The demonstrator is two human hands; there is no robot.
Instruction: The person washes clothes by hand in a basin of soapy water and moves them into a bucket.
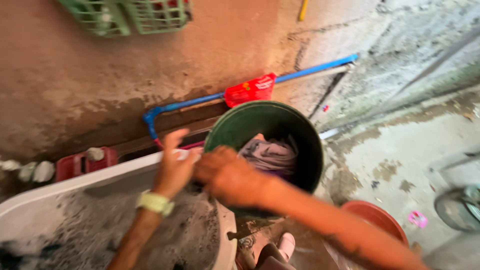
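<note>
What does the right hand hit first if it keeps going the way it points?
Probably the left hand: the right hand points left and already seems to touch it over the white tub's rim. Motion blur leaves depth unclear.

A blue pipe (310, 67) runs along the foot of the stained wall (75, 75), bending down at its left end. A red packet (250, 90) sits against the pipe near its middle. Two green plastic crates (125, 15) stand at the top edge of the view, with a yellow stick (303, 9) further right. A red brick-like block (82, 164) lies at the left, beside some pale lumps (35, 171). A red-brown basin (377, 217) rests on the wet concrete floor (400, 150), and a pink scrap (417, 218) lies near it.
</note>
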